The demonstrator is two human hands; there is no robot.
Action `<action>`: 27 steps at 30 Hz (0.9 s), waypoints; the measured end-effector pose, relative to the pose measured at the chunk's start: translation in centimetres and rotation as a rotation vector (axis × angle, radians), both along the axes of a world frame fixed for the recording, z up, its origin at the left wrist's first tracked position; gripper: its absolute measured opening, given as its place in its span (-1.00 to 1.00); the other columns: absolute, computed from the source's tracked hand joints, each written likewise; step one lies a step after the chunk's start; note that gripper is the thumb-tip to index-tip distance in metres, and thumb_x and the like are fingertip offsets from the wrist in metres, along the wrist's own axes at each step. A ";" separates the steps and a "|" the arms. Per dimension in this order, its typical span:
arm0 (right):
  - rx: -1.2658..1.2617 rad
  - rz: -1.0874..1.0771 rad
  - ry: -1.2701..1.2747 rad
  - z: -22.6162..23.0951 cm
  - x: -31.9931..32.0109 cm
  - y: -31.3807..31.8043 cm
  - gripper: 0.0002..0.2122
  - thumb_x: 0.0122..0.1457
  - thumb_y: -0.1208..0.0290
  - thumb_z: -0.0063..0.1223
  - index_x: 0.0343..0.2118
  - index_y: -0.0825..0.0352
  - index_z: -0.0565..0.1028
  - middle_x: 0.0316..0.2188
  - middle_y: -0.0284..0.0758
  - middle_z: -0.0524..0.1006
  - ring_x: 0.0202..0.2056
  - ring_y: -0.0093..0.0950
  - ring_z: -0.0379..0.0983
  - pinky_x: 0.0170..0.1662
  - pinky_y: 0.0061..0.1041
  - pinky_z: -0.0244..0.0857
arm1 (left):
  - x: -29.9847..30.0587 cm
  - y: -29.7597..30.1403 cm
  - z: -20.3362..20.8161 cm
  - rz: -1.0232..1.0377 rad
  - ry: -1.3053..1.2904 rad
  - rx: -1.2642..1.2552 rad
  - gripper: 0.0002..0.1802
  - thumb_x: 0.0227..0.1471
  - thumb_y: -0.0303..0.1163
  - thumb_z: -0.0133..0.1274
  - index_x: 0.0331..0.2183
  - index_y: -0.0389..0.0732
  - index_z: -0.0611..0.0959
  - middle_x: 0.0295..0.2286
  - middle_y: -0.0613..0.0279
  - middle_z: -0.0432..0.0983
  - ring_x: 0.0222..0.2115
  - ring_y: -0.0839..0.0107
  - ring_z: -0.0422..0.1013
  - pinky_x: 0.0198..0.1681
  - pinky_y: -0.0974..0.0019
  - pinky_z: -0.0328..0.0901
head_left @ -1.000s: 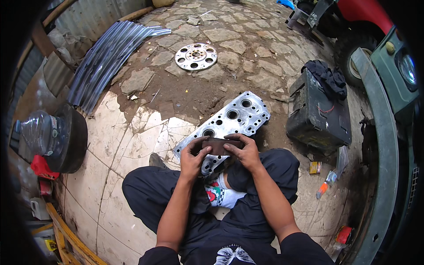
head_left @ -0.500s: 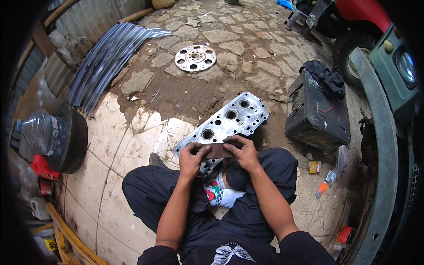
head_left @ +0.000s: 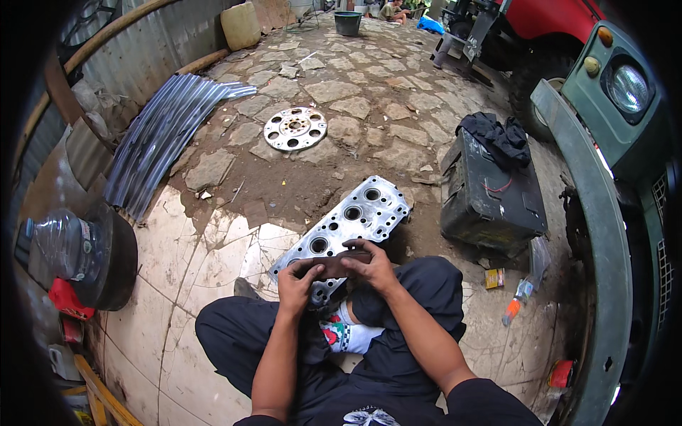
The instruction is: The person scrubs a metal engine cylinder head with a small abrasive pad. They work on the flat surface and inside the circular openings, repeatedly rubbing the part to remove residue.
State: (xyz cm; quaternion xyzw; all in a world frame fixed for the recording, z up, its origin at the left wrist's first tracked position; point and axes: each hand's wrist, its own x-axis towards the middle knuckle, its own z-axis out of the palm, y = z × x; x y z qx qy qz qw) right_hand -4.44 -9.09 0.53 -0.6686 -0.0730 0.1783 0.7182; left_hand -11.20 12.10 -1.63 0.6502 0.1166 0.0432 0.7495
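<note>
Both of my hands hold a small brown strip, which looks like folded sandpaper point(head_left: 335, 267), in front of my crossed legs. My left hand point(head_left: 297, 282) pinches its left end between thumb and fingers. At the right end, my right hand point(head_left: 372, 268) grips it with the thumb on the near face, the index finger raised along the top. Beneath and beyond the hands lies a silvery metal cylinder head point(head_left: 353, 226), slanting from near left to far right, with large round ports and many small holes. Its near end is partly hidden by my hands.
A round metal flywheel plate point(head_left: 295, 128) lies on the stony ground ahead. To the right stand a black box point(head_left: 490, 199) with dark cloth on top and a vehicle's grey bumper point(head_left: 604, 213). Corrugated sheets point(head_left: 160, 135) and a black tub point(head_left: 117, 263) are at left.
My view has tilted up, so the ground things sit lower and a bucket and a distant person show at the top. Both hands still hold the brown strip, now turned a little.
</note>
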 end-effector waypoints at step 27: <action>-0.110 -0.160 -0.103 0.5 -0.6 0.5 -0.55 0.17 0.40 0.49 0.10 0.43 0.61 -0.09 -0.25 0.72 -0.07 -0.53 0.64 0.05 -0.49 0.49 | 1.0 -6.6 -0.1 0.107 -0.123 -0.168 -0.64 0.17 -0.62 0.29 0.01 -0.39 0.62 -0.09 0.04 0.68 -0.07 0.34 0.61 0.02 0.31 0.50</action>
